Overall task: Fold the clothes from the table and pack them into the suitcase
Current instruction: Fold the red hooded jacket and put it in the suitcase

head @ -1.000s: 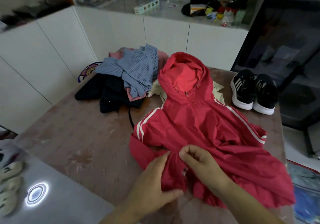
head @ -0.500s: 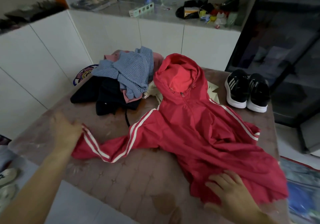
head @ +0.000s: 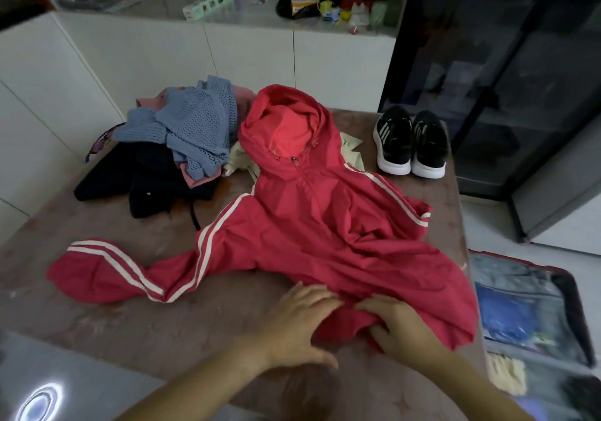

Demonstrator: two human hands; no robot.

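Both hands point(head: 351, 323) perhaps gripping red jacket point(head: 325, 225)

- No legible text, brand name, number or sign appears on any item.
- Small packages on the rear white counter point(head: 227, 21) are too blurred to read.

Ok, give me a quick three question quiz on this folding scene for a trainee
1. True or false: the red jacket lies spread on the table with one striped sleeve stretched out.
2. Where are both hands? A) on the jacket's bottom hem B) on the black sneakers C) in the suitcase
3. Which garment tops the unfolded pile?

Key: 1 true. 2 A; left hand, right hand. 3 The blue knit sweater.
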